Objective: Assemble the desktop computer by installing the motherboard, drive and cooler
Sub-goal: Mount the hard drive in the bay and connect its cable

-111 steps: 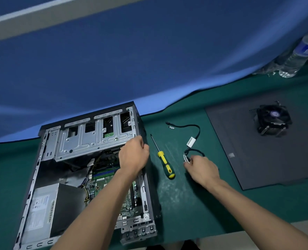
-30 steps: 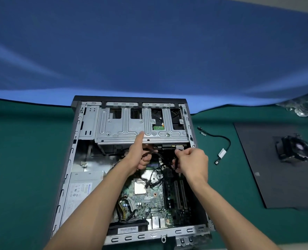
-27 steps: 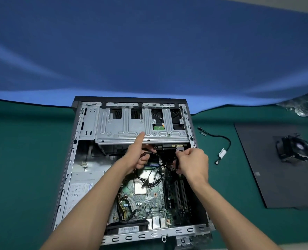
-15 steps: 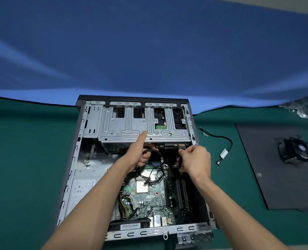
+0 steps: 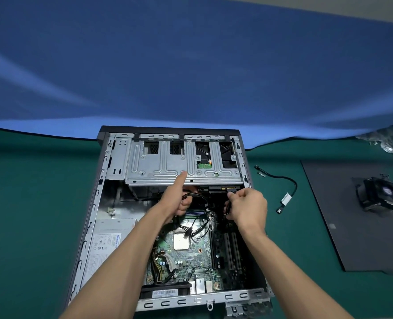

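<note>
Head view: open computer case [image 5: 112, 203] lies on green surface [image 5: 29, 215], motherboard [image 5: 186, 252] seated inside. Black cable bundle [image 5: 194, 196] is gripped by left hand [image 5: 176, 201], index finger extended onto drive cage [image 5: 181, 166]. Black connector is pinched by right hand [image 5: 248, 208] under cage. Cooler [image 5: 378, 194] sits apart on dark panel [image 5: 352, 226] at right; loose cable [image 5: 283, 189] lies between.

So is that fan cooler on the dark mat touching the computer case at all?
Apart. The head view shows the cooler resting on the dark mat, with bare green table between that mat and the case.
</note>
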A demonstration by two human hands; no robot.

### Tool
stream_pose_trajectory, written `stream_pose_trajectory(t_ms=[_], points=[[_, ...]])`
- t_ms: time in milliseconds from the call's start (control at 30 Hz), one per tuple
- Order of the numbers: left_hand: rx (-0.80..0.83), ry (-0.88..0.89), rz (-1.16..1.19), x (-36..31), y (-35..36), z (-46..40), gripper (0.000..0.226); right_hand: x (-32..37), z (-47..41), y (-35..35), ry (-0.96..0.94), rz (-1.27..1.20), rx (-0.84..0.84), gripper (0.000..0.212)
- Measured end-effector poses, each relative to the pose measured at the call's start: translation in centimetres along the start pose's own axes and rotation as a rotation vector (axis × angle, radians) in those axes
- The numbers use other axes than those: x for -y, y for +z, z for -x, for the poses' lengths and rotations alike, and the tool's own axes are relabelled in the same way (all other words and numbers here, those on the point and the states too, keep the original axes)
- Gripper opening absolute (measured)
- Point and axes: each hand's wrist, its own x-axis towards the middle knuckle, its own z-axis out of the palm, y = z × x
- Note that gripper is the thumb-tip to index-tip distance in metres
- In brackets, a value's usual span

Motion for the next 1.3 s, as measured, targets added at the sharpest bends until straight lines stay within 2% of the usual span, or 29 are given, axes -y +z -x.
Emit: stream_pose_trajectory(t_ms=[267, 333, 433, 467, 533, 600, 633, 733, 800, 867, 967, 1000, 1133, 1233, 1300], points=[[0.008, 0.008, -0.034, -0.5, 0.2, 0.8, 0.086, 0.2, -0.2, 0.2, -0.009, 0.063, -0.016, 0.03], [0.002, 0.008, -0.029, -0.6, 0.4, 0.8, 0.077, 0.0, -0.3, 0.0, -0.018, 0.036, 0.022, 0.026], [-0.013, 0.011, 0.019, -0.5, 0.5, 1.0, 0.081, 0.3, -0.5, -1.0, -0.014, -0.014, 0.127, 0.023], [-0.014, 0.016, 0.038, -0.4, 0.6, 1.3, 0.078, 0.3, -0.4, -1.3, -0.032, 0.001, 0.146, 0.026], [-0.028, 0.05, 0.019, 0.2, 1.0, 2.0, 0.076, -0.1, 0.1, -1.8, -0.184, 0.199, 0.101, 0.037], [-0.041, 0.085, -0.001, 0.9, 1.3, 3.1, 0.066, -0.5, 1.1, -2.4, -0.368, 0.422, -0.007, 0.038], [-0.035, 0.097, 0.0, 1.2, 1.2, 3.6, 0.054, -0.7, 1.4, -2.7, -0.429, 0.448, -0.019, 0.036], [-0.026, 0.12, -0.012, 1.0, 0.4, 4.9, 0.018, -1.0, 1.4, -2.8, -0.512, 0.389, 0.053, 0.031], [-0.048, 0.129, 0.017, 0.7, 0.0, 5.3, 0.017, -0.9, 1.2, -2.4, -0.534, 0.339, 0.133, 0.022], [-0.058, 0.131, 0.066, 0.3, -0.1, 5.7, 0.022, -0.8, 1.1, -1.8, -0.537, 0.325, 0.231, 0.01], [-0.064, 0.143, 0.139, 0.1, -0.2, 6.2, 0.023, -0.8, 1.3, -0.6, -0.51, 0.351, 0.441, 0.009], [-0.083, 0.148, 0.168, 0.1, -0.2, 6.3, 0.023, -0.8, 1.4, -0.2, -0.474, 0.31, 0.505, 0.004], [-0.194, 0.149, 0.277, 0.8, -0.7, 6.5, 0.022, -0.9, 1.8, 0.3, -0.222, -0.057, 0.697, 0.01], [-0.242, 0.133, 0.325, 1.4, -1.0, 6.7, 0.015, -0.8, 1.9, 0.5, -0.128, -0.188, 0.764, 0.004], [-0.247, 0.112, 0.339, 1.7, -0.9, 6.8, 0.017, -0.7, 1.9, 0.9, -0.107, -0.232, 0.718, 0.006]])
